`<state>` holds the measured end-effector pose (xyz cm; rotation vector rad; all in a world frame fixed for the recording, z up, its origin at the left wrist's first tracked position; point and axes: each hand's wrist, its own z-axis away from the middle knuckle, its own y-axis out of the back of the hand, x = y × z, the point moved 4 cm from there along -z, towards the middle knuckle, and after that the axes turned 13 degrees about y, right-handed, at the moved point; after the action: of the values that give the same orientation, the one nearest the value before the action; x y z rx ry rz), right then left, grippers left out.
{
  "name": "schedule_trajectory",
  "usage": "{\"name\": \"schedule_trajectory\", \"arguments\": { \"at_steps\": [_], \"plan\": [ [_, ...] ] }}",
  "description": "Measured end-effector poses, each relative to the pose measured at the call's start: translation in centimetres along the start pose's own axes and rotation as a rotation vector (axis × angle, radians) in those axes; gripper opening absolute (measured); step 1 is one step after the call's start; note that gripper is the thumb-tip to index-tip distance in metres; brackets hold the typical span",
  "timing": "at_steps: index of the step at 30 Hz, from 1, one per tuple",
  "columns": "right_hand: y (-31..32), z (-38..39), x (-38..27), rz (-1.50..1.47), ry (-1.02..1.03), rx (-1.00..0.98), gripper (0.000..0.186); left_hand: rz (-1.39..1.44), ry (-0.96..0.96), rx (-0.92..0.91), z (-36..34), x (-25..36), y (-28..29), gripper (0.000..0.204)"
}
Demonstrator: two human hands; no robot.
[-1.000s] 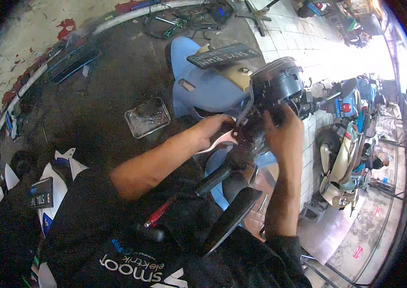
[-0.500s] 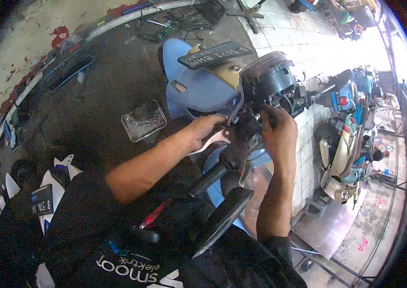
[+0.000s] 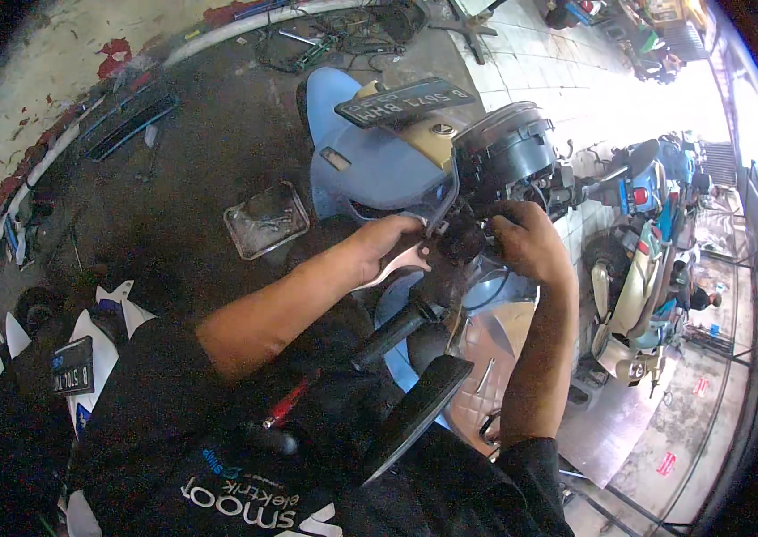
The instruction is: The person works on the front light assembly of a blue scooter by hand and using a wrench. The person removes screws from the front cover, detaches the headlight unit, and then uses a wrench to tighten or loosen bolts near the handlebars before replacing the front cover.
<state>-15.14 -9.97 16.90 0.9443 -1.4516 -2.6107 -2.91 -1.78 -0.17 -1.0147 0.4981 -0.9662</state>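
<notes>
A blue scooter with a gold panel [image 3: 430, 136] has its round dark headlight housing [image 3: 511, 148] exposed at the handlebar. My left hand [image 3: 385, 243] is closed beside the silver brake lever [image 3: 408, 259], its thumb at the black handlebar fitting [image 3: 461, 234]; what its fingers hold is hidden. On the other side of this fitting, my right hand [image 3: 533, 243] is closed, with bent fingers reaching among the dark parts below the housing. Anything between those fingertips is too small to make out. Nearer me are the black handlebar grip [image 3: 388, 338] and a mirror [image 3: 419, 419].
A shallow metal tray [image 3: 267, 222] with small parts sits on the floor at left. Cables and tools [image 3: 316, 45] lie farther off. Several parked scooters [image 3: 634, 295] line the right side, and a white scooter [image 3: 88, 358] stands at lower left. A tiled strip [image 3: 531, 54] runs behind.
My right hand has shifted slightly right and its fingers have turned away from the fitting's middle. More of the brown seat shows beside my right forearm. The left hand stays in place.
</notes>
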Motion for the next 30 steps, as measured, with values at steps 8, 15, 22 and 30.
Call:
{"name": "schedule_trajectory", "arguments": {
  "at_steps": [8,15,22,30],
  "plan": [
    [-1.1,-1.0,0.3,-0.043,0.009,-0.224,0.031,-0.036,-0.111,0.058,-0.1,0.0,-0.1,0.025],
    [-2.1,-2.9,2.3,0.149,0.402,-0.486,0.028,-0.014,-0.068,0.040,-0.3,-0.2,-0.1,0.025],
    [-1.9,-4.1,1.5,0.187,0.601,-0.620,0.031,-0.030,-0.050,-0.024,0.5,0.2,-0.9,0.028],
    [-2.2,-2.9,-1.9,0.393,0.088,-0.177,0.034,-0.026,-0.021,0.029,0.7,0.4,-0.9,0.026]
  ]
}}
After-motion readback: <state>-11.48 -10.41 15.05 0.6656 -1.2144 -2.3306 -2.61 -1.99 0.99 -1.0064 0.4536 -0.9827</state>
